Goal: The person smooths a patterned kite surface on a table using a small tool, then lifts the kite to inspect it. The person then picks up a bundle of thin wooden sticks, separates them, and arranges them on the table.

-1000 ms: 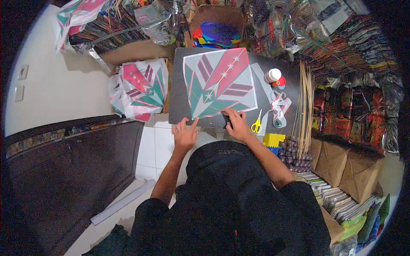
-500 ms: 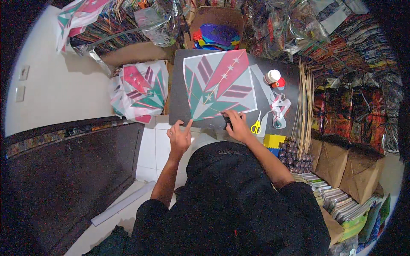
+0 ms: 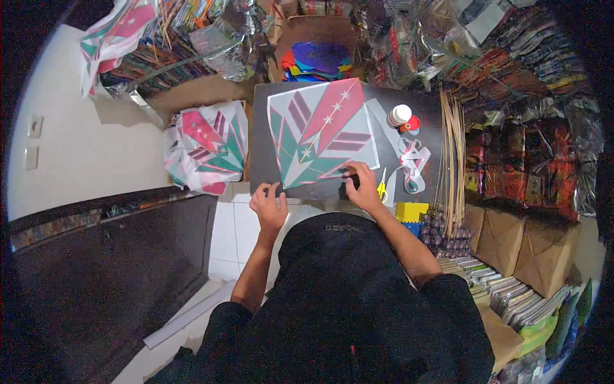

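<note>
A paper kite (image 3: 300, 125) lies on the dark table (image 3: 419, 144), white with red, green and purple shapes and white stars. A thin stick runs along its middle, and a curved stick crosses it lower down. By the kite's lowest corner is my left hand (image 3: 269, 208), fingers bent and apart, nothing visible in them. My right hand (image 3: 363, 185) is at the kite's near right edge, index finger on the paper, thumb spread away from it. Yellow-handled scissors (image 3: 382, 191) lie just beside that hand, partly hidden by it.
A white-lidded jar (image 3: 400, 115), a coil of white tape (image 3: 414, 168) and long thin bamboo sticks (image 3: 453, 160) lie on the right. More printed kites (image 3: 208, 144) are piled at the left. Stacked packets (image 3: 518, 166) line the right side; a box of coloured sheets (image 3: 318, 56) stands behind.
My right hand has shifted slightly right along the kite's edge and now covers part of the scissors. The left hand's index finger has drawn back from the corner. The whole view has shifted slightly.
</note>
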`<state>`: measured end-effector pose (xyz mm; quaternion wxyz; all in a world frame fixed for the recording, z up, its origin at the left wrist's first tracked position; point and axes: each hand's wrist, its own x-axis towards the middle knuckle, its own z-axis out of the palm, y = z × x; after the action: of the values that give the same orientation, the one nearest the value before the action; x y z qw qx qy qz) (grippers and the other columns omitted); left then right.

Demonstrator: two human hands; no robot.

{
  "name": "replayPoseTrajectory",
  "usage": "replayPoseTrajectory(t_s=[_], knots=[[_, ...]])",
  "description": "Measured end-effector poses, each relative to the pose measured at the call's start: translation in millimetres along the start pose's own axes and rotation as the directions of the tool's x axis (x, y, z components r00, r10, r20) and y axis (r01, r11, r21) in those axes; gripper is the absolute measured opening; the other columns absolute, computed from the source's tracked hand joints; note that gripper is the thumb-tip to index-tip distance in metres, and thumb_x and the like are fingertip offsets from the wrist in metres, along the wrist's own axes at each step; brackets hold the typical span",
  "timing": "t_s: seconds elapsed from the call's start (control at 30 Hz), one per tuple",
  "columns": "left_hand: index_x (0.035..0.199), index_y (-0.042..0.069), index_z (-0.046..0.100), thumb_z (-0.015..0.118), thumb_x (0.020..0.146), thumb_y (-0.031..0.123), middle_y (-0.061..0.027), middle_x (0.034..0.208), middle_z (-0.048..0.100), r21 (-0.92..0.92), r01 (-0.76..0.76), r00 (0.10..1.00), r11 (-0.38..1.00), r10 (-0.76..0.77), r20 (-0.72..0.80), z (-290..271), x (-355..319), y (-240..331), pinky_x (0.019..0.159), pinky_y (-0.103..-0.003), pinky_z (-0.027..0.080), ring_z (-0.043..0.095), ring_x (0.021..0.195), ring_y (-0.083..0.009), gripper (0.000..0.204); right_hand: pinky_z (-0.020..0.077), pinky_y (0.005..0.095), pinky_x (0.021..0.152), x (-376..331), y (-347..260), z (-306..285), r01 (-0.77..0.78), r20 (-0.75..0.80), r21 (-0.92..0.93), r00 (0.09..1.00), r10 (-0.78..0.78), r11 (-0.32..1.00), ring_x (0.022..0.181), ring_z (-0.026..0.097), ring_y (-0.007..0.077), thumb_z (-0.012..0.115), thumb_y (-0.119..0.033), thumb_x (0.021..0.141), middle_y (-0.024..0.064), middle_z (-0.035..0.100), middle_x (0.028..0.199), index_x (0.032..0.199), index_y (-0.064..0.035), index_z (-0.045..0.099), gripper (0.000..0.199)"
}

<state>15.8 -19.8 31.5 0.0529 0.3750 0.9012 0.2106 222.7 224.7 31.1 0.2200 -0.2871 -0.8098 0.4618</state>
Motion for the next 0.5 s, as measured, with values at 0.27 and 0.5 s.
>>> replayPoseTrajectory(t_s=[0.27, 0.5], knots=[[0.134, 0.018, 0.07, 0.074, 0.089, 0.022, -0.0116, 0.135, 0.057, -0.019, -0.215, 0.966, 0.976, 0.216, 0.145, 5, 26, 16, 0.11, -0.054, 0.033, 0.051, 0.129, -0.0345, 0.045, 0.0485, 0.0447, 0.099, 45, 24, -74, -0.09, -0.453, -0.087, 0.89, 0.041, 0.992, 0.113, 0.064, 0.034, 0.069, -0.009, 0.09, 0.0175, 0.065, 0.122, 0.131, -0.0047, 0.062, 0.042], [0.128, 0.016, 0.074, 0.075, 0.086, 0.018, -0.0075, 0.135, 0.06, 0.016, -0.265, 0.949, 0.964, 0.257, 0.182, 10, 31, 22, 0.107, -0.053, 0.034, 0.053, 0.129, -0.03, 0.042, 0.0339, 0.0613, 0.113, 99, 45, -131, -0.344, -0.483, -0.529, 0.874, 0.058, 0.776, 0.144, 0.042, 0.0392, 0.076, -0.041, 0.091, 0.0176, 0.049, 0.151, 0.134, -0.0133, 0.067, 0.052]])
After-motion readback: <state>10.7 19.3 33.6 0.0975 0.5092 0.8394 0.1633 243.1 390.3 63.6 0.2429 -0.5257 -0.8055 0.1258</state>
